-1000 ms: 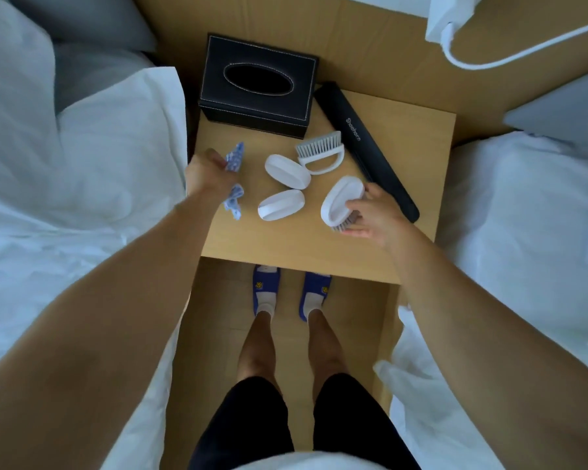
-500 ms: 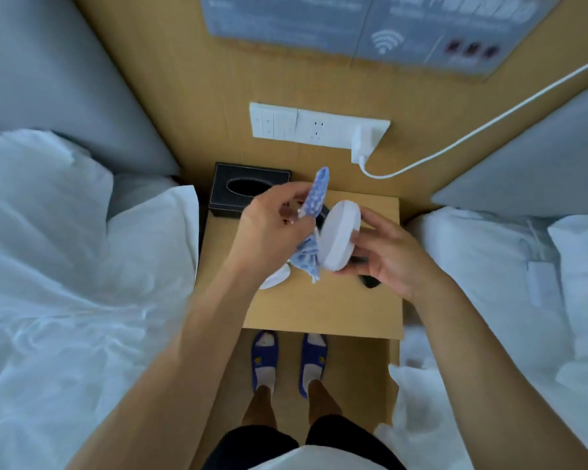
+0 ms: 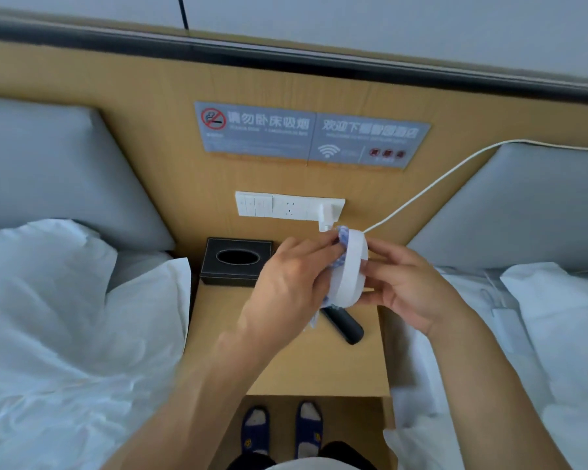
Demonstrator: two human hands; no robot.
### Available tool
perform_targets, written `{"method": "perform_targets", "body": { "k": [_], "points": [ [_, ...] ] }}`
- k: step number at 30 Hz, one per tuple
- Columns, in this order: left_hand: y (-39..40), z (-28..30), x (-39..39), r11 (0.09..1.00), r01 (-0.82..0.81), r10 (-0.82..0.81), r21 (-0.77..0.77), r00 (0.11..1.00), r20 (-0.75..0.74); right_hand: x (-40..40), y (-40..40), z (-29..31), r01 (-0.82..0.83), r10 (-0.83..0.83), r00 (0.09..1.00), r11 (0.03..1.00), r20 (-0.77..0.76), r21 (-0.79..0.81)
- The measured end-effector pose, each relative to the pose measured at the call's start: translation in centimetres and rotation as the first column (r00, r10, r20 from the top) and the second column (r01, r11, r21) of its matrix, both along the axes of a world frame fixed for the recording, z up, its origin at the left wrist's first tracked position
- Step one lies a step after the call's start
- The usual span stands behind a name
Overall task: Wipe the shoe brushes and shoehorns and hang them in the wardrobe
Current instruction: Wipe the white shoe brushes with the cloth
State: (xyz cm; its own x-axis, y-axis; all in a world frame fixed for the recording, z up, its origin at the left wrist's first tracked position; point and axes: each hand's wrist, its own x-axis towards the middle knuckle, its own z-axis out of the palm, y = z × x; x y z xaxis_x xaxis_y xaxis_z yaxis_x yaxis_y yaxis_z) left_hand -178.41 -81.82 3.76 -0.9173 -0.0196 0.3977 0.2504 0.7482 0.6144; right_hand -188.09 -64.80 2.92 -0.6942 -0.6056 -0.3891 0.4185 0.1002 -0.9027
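Above nightstand: white brush gripped in right hand, left hand apparently clutching cloth against it.

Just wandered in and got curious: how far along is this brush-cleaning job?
Nothing looks finished yet. In hand: the right hand holds a white oval plastic shoe brush above the wooden bedside table, while the left hand presses a blue-and-white patterned cloth to it. Left: the long black shoehorn lies on the table, apparently unwiped; any other brushes are hidden behind the hands. No wardrobe shows, so nothing is hung.
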Motion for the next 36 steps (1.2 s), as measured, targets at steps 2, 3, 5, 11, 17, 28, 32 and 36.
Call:
{"method": "perform_targets", "body": {
  "k": [2, 3, 5, 11, 17, 28, 32, 36],
  "points": [
    [0.4, 0.6, 0.3, 0.997, 0.061, -0.061, -0.044, 0.998, -0.005, -0.4, 0.4, 0.4, 0.001, -0.001, 1.000, 1.000, -0.005, -0.007],
    [0.5, 0.9, 0.5, 0.994, 0.091, -0.092, -0.056, 0.996, -0.015, -0.5, 0.5, 0.5, 0.000, 0.000, 1.000, 1.000, -0.004, -0.015],
    [0.3, 1.3, 0.8, 0.984, 0.159, -0.161, -0.074, 0.987, -0.025, -0.7, 0.8, 0.7, -0.001, 0.001, 1.000, 0.999, 0.005, -0.038],
    [-2.2, 2.4, 1.7, 0.956, 0.287, -0.285, -0.062, 0.958, 0.034, -1.1, 1.4, 1.3, -0.031, 0.032, 0.999, 0.998, 0.024, -0.054],
    [-2.5, 3.1, 1.0, 0.963, 0.254, -0.255, -0.095, 0.967, -0.007, -0.5, 0.3, 2.1, -0.065, 0.066, 0.998, 0.994, 0.002, -0.083],
    [-1.7, 1.8, 1.0, 0.983, 0.185, -0.185, 0.008, 0.983, 0.006, 0.3, -0.9, 2.0, 0.128, -0.123, 0.991, 0.988, 0.060, -0.083],
    [-1.6, 0.5, 2.2, 0.977, 0.127, -0.132, 0.168, 0.991, 0.018, 0.9, -1.8, 1.6, 0.216, -0.210, 0.972, 0.975, 0.101, -0.054],
    [0.1, -0.4, 2.5, 0.968, -0.139, 0.142, 0.208, 0.990, -0.001, 2.0, -3.3, 1.5, 0.316, -0.300, 0.938, 0.946, 0.176, -0.075]
  ]
}}
